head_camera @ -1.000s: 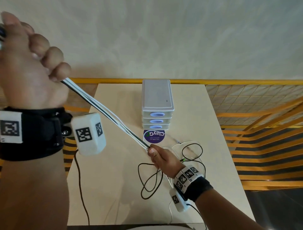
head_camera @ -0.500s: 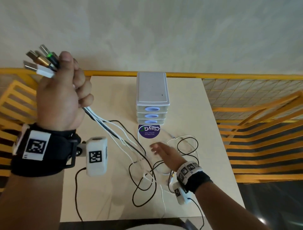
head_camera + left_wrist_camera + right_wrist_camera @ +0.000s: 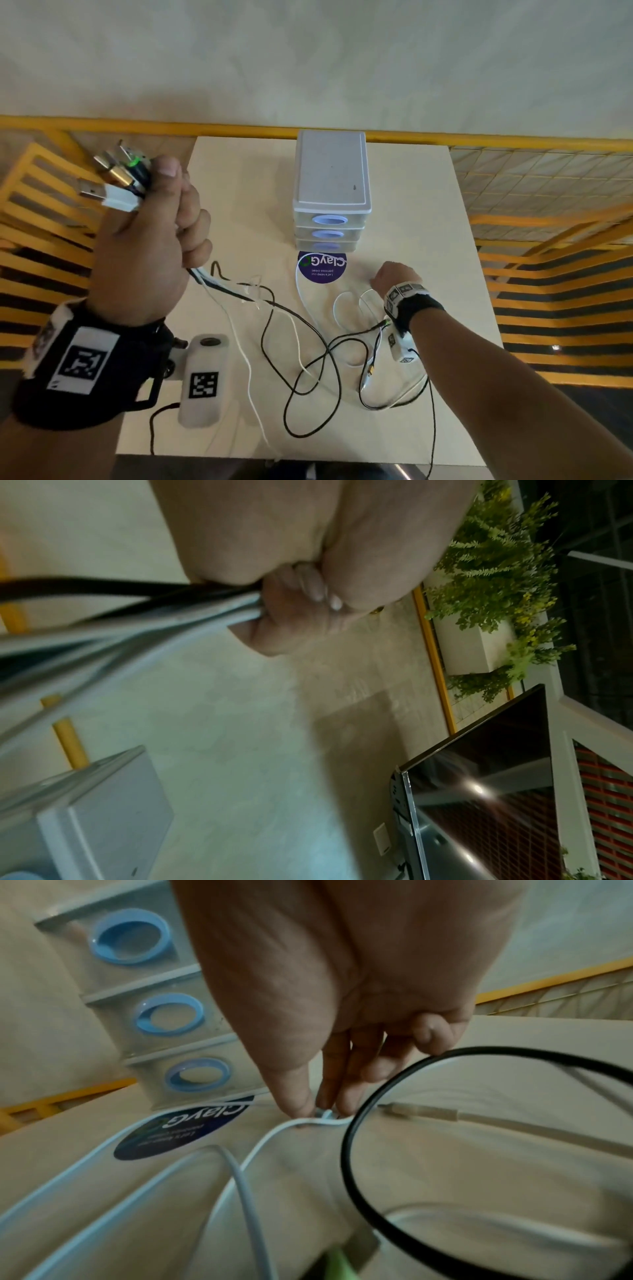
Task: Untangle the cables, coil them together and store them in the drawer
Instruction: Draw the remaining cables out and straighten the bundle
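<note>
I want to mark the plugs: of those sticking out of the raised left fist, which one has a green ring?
The black plug nearest the thumb of the left hand has the green ring. The others beside it are a gold-bodied plug and a white one, neither with any green.

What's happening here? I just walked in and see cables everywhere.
A person is sorting cables. Their left hand grips the cable bundle near its USB plugs, raised above the table. Their right hand pinches a white cable lying before the drawer unit, whose drawers are closed.
</note>
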Action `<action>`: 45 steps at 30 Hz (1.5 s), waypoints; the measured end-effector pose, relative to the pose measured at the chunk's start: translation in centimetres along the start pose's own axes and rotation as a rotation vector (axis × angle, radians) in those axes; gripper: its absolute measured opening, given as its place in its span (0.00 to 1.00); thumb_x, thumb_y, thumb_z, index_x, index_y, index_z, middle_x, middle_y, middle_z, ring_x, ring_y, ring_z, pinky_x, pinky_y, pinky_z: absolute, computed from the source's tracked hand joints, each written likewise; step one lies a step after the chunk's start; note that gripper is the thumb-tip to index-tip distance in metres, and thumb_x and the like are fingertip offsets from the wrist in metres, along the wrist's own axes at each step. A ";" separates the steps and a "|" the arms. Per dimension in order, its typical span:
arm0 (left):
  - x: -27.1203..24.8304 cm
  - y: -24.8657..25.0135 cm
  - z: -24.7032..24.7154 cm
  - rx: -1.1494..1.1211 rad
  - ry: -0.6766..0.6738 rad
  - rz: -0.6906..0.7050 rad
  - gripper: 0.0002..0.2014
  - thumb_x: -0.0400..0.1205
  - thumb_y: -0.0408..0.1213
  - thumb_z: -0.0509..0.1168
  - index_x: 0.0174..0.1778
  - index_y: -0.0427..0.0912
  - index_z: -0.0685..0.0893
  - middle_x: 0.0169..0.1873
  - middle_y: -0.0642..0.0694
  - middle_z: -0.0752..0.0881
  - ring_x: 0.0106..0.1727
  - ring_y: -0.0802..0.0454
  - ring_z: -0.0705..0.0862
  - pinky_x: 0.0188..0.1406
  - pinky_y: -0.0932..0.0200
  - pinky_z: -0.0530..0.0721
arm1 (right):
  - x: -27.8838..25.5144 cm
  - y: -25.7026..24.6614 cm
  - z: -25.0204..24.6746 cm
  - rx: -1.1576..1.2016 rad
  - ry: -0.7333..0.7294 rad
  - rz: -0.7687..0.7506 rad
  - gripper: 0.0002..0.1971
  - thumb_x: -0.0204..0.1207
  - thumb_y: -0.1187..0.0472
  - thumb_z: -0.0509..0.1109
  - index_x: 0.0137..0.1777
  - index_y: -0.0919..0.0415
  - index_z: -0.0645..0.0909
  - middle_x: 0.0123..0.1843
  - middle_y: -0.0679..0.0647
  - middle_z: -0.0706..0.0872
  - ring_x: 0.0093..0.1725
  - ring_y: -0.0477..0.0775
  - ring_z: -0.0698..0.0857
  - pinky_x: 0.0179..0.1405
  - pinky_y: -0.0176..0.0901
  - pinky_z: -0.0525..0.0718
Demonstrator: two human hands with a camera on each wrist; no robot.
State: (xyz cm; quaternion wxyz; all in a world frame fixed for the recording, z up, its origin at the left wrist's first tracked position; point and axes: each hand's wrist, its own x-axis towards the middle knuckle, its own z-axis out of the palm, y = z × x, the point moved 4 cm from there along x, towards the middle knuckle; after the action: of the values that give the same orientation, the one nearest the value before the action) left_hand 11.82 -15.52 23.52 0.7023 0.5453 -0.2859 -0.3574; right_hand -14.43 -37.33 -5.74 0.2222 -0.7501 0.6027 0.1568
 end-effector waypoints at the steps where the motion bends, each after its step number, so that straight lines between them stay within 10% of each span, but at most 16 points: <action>1: 0.0 -0.2 0.0 0.001 -0.004 0.000 0.21 0.73 0.66 0.70 0.34 0.54 0.73 0.21 0.55 0.65 0.17 0.63 0.59 0.17 0.71 0.58 | 0.2 -0.4 0.0 -0.052 0.013 -0.007 0.21 0.70 0.42 0.69 0.57 0.52 0.87 0.56 0.56 0.92 0.57 0.64 0.88 0.59 0.52 0.85; 11: 0.5 -1.0 0.2 0.017 0.001 0.002 0.18 0.92 0.51 0.54 0.36 0.52 0.69 0.21 0.56 0.64 0.18 0.62 0.58 0.18 0.71 0.58 | -4.0 -2.2 -7.9 0.270 0.186 -0.211 0.08 0.78 0.52 0.72 0.49 0.55 0.88 0.46 0.55 0.90 0.51 0.61 0.87 0.44 0.44 0.77; 18: 0.1 -0.5 1.3 0.007 -0.022 0.062 0.18 0.92 0.49 0.55 0.35 0.52 0.71 0.23 0.56 0.65 0.19 0.61 0.58 0.19 0.69 0.57 | -11.8 0.3 -16.9 0.833 0.478 -0.430 0.05 0.80 0.59 0.77 0.53 0.53 0.91 0.40 0.39 0.89 0.38 0.29 0.85 0.38 0.22 0.77; 24: -0.7 -0.4 2.8 0.031 -0.056 0.077 0.18 0.93 0.47 0.55 0.35 0.51 0.71 0.23 0.56 0.64 0.19 0.60 0.58 0.19 0.66 0.56 | -18.6 -0.7 -24.8 1.189 0.551 -0.728 0.05 0.82 0.62 0.74 0.54 0.54 0.89 0.48 0.52 0.90 0.44 0.53 0.85 0.48 0.51 0.81; 28: -1.4 -0.5 4.4 0.047 -0.133 0.055 0.19 0.92 0.47 0.56 0.33 0.53 0.69 0.24 0.54 0.60 0.21 0.59 0.56 0.19 0.65 0.54 | -22.0 -3.6 -29.0 1.476 0.308 -0.864 0.21 0.90 0.72 0.55 0.50 0.58 0.89 0.45 0.59 0.91 0.47 0.59 0.91 0.48 0.50 0.89; 33: -2.2 -0.8 6.6 0.114 -0.197 0.045 0.16 0.87 0.51 0.60 0.35 0.49 0.70 0.25 0.50 0.59 0.20 0.57 0.58 0.20 0.64 0.56 | -24.2 -7.5 -27.2 1.174 0.330 -0.936 0.11 0.88 0.61 0.66 0.67 0.55 0.81 0.46 0.54 0.92 0.43 0.57 0.91 0.48 0.51 0.89; 36: -2.9 -0.9 7.5 0.120 -0.216 0.042 0.19 0.88 0.54 0.61 0.36 0.47 0.70 0.21 0.54 0.62 0.19 0.58 0.60 0.19 0.65 0.60 | -24.3 -9.8 -23.8 1.147 0.294 -0.911 0.13 0.79 0.51 0.76 0.58 0.55 0.80 0.47 0.56 0.95 0.44 0.58 0.94 0.45 0.48 0.87; 45: -3.3 -1.0 7.3 0.184 -0.175 0.049 0.19 0.87 0.53 0.63 0.35 0.45 0.81 0.18 0.58 0.72 0.19 0.64 0.71 0.22 0.74 0.71 | -24.6 -13.1 -17.9 1.313 0.278 -0.864 0.07 0.79 0.67 0.76 0.54 0.68 0.88 0.45 0.58 0.94 0.41 0.56 0.94 0.39 0.41 0.88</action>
State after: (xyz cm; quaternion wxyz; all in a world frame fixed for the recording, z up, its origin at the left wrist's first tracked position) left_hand 3.95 -17.04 24.29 0.6300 0.5669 -0.3910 -0.3588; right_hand -7.79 -23.84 23.83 0.5826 -0.6459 0.2500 -0.4253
